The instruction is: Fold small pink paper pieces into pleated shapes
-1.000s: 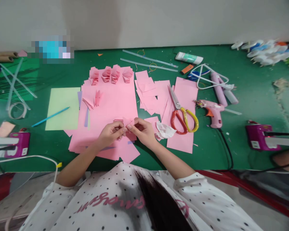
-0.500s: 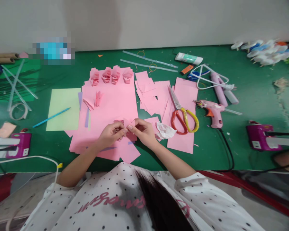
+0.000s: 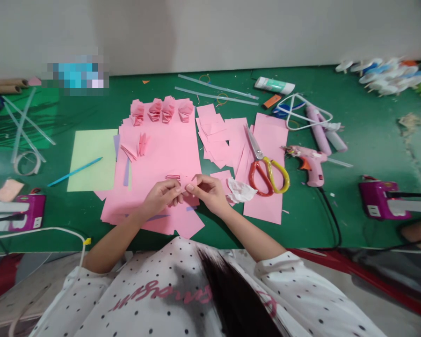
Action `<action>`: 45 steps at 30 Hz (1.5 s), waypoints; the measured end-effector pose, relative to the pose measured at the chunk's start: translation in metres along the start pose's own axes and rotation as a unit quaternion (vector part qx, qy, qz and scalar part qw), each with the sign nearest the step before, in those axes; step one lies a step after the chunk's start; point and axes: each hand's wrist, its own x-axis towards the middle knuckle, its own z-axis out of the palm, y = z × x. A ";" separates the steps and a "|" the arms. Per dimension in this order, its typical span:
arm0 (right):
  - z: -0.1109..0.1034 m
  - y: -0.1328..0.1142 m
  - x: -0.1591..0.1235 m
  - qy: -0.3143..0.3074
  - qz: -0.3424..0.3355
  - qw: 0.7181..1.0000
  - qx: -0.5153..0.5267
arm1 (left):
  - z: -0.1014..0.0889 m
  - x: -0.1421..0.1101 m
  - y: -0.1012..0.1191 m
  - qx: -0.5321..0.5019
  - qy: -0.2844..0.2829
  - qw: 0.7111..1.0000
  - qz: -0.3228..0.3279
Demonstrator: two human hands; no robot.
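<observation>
Between my two hands is a small piece of pink paper (image 3: 187, 180), pinched at its edges. My left hand (image 3: 164, 193) is closed on its left side, and my right hand (image 3: 207, 189) grips its right side with thumb and fingertips. Just behind my left fingers lies a pleated pink paper strip (image 3: 173, 177), partly covered. Beneath both hands spreads a stack of pink sheets (image 3: 168, 150). Several fan-folded pink pieces (image 3: 167, 110) stand along its far edge, and two more folded pieces (image 3: 142, 144) lie to the left.
Scissors (image 3: 258, 157) with red and yellow handles lie on pink sheets at the right, near a crumpled white tissue (image 3: 241, 191). Beyond them rests a pink glue gun (image 3: 312, 164) with its cord. A blue pencil (image 3: 75, 172) lies on pale green paper (image 3: 91, 145) at the left.
My fingers have shifted slightly on the small pink paper, which now shows lower and flatter between them. Everything else on the table stays where it was.
</observation>
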 end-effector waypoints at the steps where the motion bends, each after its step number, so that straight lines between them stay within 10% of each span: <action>1: 0.001 -0.001 0.000 0.001 0.004 1.000 0.008 | 0.000 0.000 0.001 -0.002 -0.002 1.000 0.005; 45: -0.001 0.010 0.000 0.003 0.017 0.999 -0.050 | 0.000 0.001 -0.004 0.040 0.045 0.998 -0.001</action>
